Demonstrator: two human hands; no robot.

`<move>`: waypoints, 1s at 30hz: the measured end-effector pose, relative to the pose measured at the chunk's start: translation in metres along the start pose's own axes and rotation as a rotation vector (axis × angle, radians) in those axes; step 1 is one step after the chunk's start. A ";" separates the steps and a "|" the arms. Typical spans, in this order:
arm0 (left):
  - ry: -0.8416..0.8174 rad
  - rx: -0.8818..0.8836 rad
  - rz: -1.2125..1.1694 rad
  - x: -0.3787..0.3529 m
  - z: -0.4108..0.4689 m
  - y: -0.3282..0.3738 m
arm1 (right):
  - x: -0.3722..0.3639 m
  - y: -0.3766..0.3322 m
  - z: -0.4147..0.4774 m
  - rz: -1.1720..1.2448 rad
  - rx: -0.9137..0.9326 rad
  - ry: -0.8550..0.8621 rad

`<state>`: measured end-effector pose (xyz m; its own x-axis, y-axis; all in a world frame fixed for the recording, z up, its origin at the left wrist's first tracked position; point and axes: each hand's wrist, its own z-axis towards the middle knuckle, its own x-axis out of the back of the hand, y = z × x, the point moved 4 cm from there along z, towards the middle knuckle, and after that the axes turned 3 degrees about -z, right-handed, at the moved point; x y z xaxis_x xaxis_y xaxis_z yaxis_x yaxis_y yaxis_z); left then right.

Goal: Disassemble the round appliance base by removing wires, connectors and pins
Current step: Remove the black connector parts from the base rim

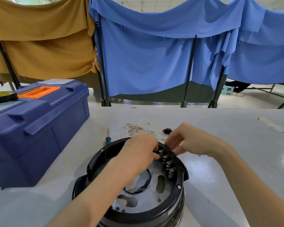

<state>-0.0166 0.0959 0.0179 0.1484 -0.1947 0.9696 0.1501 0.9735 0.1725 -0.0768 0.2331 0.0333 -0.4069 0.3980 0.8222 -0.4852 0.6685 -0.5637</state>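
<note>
Black base point(170, 209), left hand point(138, 153) pinching pin point(161, 156), right hand point(193, 140) gripping rim point(172, 154)

Bright, even overhead light is filling the scene, and pale ceiling panels are showing along the top edge. The grey table point(220, 128) is carrying a small glare patch at its right edge and a fainter sheen beside the round appliance base point(175, 208). Soft shadows are falling beneath the base and along the blue toolbox point(39, 128). The brass connectors point(168, 164) are catching small highlights. Wide-angle distortion is bowing the blue curtain point(146, 54) and its poles outward. The toolbox's near corner and the frame's bottom edge are rendering soft, while the centre is reading sharp.
</note>
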 end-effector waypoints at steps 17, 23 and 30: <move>0.061 0.007 -0.077 -0.017 -0.012 -0.007 | -0.021 0.012 0.009 0.175 0.029 0.271; 0.049 0.038 -0.161 -0.017 -0.014 -0.017 | -0.028 0.012 0.009 0.325 0.061 0.264; 0.020 0.036 -0.151 -0.023 -0.013 -0.019 | -0.025 0.012 0.008 0.310 0.070 0.225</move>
<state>-0.0101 0.0807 -0.0099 0.1460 -0.3416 0.9284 0.1369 0.9364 0.3230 -0.0787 0.2264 0.0051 -0.3659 0.7075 0.6046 -0.4204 0.4539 -0.7856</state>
